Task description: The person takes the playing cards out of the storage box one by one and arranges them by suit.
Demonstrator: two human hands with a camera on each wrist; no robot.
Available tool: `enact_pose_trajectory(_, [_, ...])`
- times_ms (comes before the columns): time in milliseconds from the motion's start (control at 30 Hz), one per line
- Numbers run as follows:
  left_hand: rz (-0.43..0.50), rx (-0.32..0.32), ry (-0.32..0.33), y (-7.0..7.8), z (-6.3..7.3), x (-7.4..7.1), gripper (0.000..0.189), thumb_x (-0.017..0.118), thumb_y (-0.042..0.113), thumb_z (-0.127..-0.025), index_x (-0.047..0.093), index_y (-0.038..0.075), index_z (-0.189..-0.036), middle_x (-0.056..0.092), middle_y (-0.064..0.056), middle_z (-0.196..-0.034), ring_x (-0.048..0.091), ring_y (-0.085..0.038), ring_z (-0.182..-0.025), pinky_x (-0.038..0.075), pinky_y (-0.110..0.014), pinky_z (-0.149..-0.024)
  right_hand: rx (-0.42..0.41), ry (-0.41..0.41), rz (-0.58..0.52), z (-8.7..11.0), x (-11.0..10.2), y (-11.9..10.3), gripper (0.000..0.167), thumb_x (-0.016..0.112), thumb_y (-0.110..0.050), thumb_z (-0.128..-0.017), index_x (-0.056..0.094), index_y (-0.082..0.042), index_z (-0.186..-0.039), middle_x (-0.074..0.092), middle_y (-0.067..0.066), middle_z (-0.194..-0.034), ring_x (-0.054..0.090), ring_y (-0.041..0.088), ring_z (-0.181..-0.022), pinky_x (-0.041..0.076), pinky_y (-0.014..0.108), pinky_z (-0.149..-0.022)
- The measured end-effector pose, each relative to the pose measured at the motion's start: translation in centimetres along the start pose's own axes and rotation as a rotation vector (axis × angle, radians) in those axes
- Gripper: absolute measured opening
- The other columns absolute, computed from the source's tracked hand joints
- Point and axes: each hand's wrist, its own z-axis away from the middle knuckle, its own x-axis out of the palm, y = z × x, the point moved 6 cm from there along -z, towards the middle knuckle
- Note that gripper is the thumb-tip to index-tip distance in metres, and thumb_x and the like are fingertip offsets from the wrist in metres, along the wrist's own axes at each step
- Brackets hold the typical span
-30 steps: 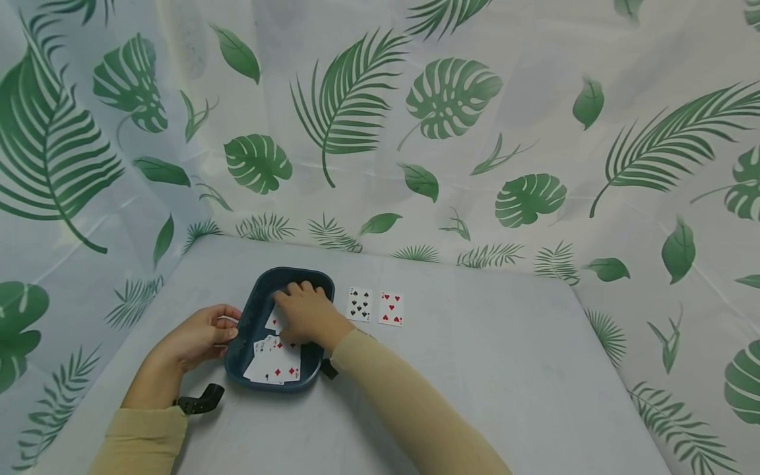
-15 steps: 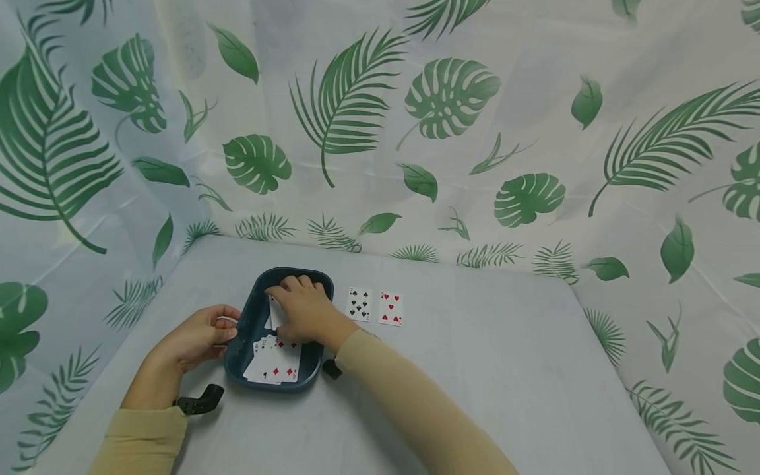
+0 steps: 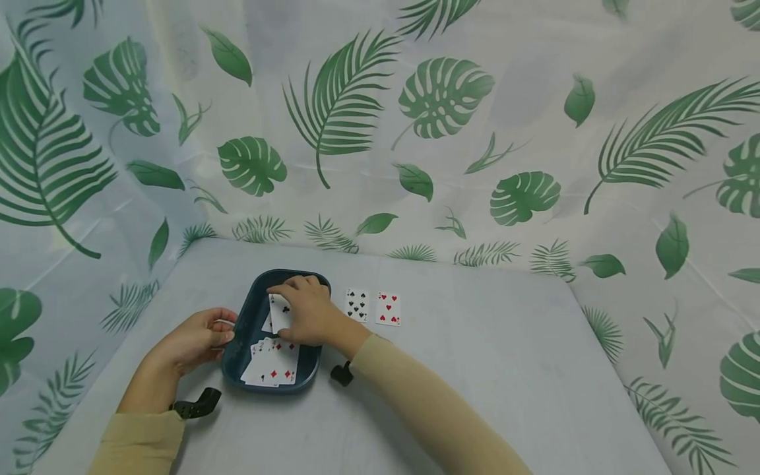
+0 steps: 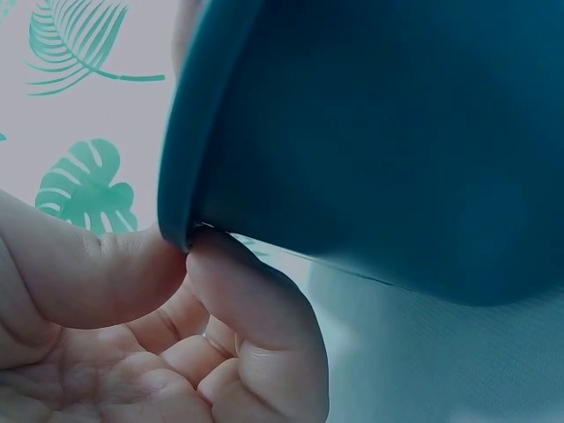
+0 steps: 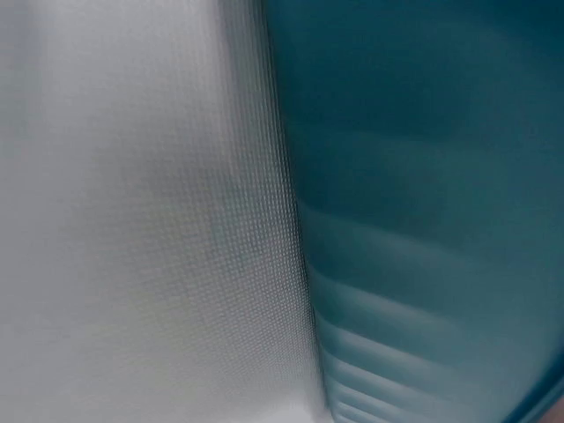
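Note:
A dark blue tray point(image 3: 245, 330) with rounded corners holds loose playing cards point(image 3: 272, 364) near its front end. My left hand point(image 3: 198, 338) pinches the tray's left rim between thumb and fingers, as the left wrist view shows up close at the tray's edge point(image 4: 379, 159). Reaching in from the right, my right hand point(image 3: 310, 311) holds a club card point(image 3: 279, 316) by its far and near edges, over another card at the back of the tray. The right wrist view has only the tray's outer side point(image 5: 423, 220) and the tablecloth.
Right of the tray, a spade card point(image 3: 357, 305) and a heart card point(image 3: 388, 309) lie face up side by side on the white table point(image 3: 475, 356). Black wrist cameras point(image 3: 197, 404) stick out from both wrists. Leaf-printed cloth point(image 3: 439, 132) hangs behind.
My right hand has drawn up a card in the tray, and its club face now shows. The right forearm has shifted slightly right. My left hand stays on the rim.

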Motion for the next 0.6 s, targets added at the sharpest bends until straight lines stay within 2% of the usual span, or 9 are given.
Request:
enact_pose_trajectory(200, [-0.003,-0.007,0.003,-0.1,0.1,0.0,0.035,0.052,0.000,-0.108,0.042,-0.008,-0.141,0.059,-0.005,-0.097,0.059,-0.018,-0.079,0.055,-0.031,-0.068,-0.001,0.030,-0.087,1.1,-0.6,0.2,0.081,0.088,-0.042,-0.086,0.050,-0.036,-0.158,0.051,0.001,-0.156,0.042,0.027,-0.146,0.040,0.052,-0.118])
enact_pose_trajectory(467, [-0.010,-0.003,0.022,-0.1,-0.1,0.1,0.034,0.053,-0.001,-0.108,0.042,-0.009,-0.140,0.061,-0.005,-0.097,0.060,-0.017,-0.079,0.055,-0.031,-0.067,0.006,0.065,-0.194,3.1,-2.1,0.8,0.079,0.089,-0.032,-0.085,0.053,-0.032,-0.155,0.048,0.005,-0.156,0.039,0.028,-0.141,0.041,0.047,-0.107])
enact_pose_trajectory(600, [-0.015,-0.004,0.028,-0.3,-0.1,0.1,0.034,0.053,-0.001,-0.108,0.043,-0.009,-0.140,0.061,-0.005,-0.098,0.059,-0.017,-0.079,0.055,-0.030,-0.067,0.041,0.079,-0.253,4.1,-2.5,1.6,0.081,0.089,-0.028,-0.083,0.053,-0.032,-0.155,0.049,0.005,-0.154,0.040,0.029,-0.141,0.042,0.048,-0.108])
